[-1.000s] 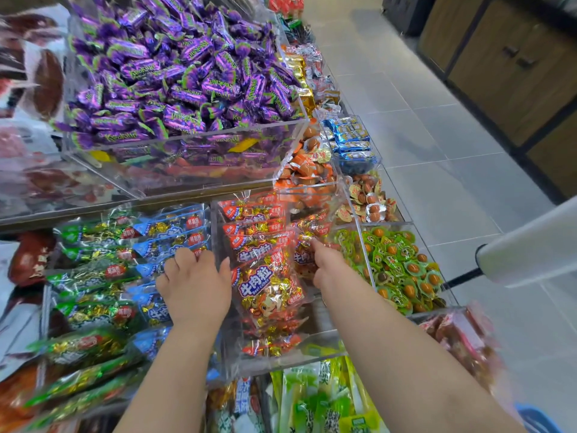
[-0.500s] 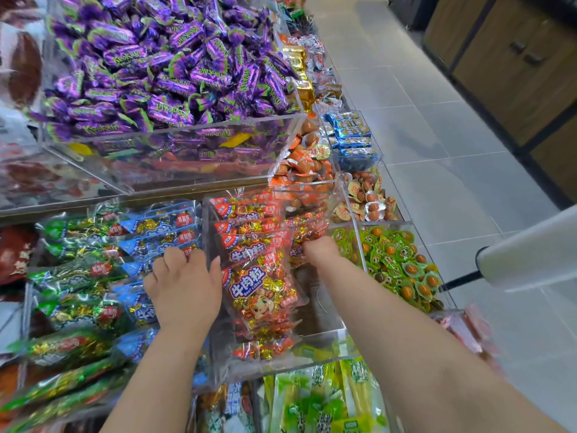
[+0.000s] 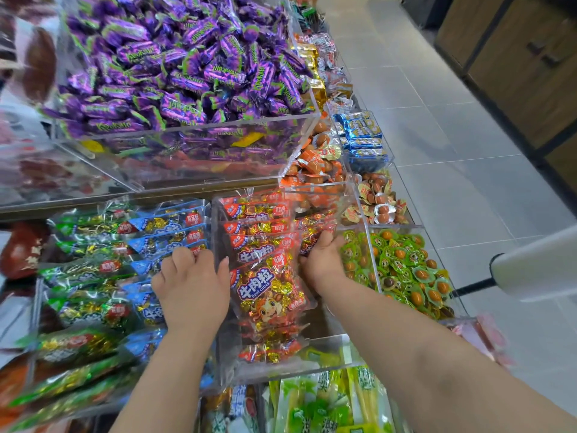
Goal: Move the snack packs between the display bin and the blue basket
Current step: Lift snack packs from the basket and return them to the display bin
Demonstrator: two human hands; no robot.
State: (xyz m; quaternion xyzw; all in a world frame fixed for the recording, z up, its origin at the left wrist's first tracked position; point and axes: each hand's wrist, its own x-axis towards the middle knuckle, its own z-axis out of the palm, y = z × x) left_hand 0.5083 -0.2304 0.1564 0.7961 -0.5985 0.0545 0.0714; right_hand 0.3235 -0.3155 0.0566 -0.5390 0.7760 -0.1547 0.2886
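Note:
A clear acrylic display bin (image 3: 315, 354) holds a stack of red beef-cube snack packs (image 3: 268, 285). My left hand (image 3: 193, 285) straddles the bin's left wall. Its fingers are bent down onto the blue packs (image 3: 168, 223) beside the bin, and its thumb lies against the red stack. My right hand (image 3: 323, 260) is inside the bin at its right side, with its fingers curled round a red pack (image 3: 312, 234) standing there. The blue basket is out of view.
Green packs (image 3: 81, 273) fill the bin at the left. Purple candies (image 3: 187, 76) are heaped in a raised bin behind. Green-and-orange jelly cups (image 3: 402, 270) lie to the right of my right hand. A white roll on a black rod (image 3: 537, 264) juts in at the right over the tiled floor.
Both hands stay at the bin. My right hand has shifted slightly among the red packs at the right side, and the view has moved a little.

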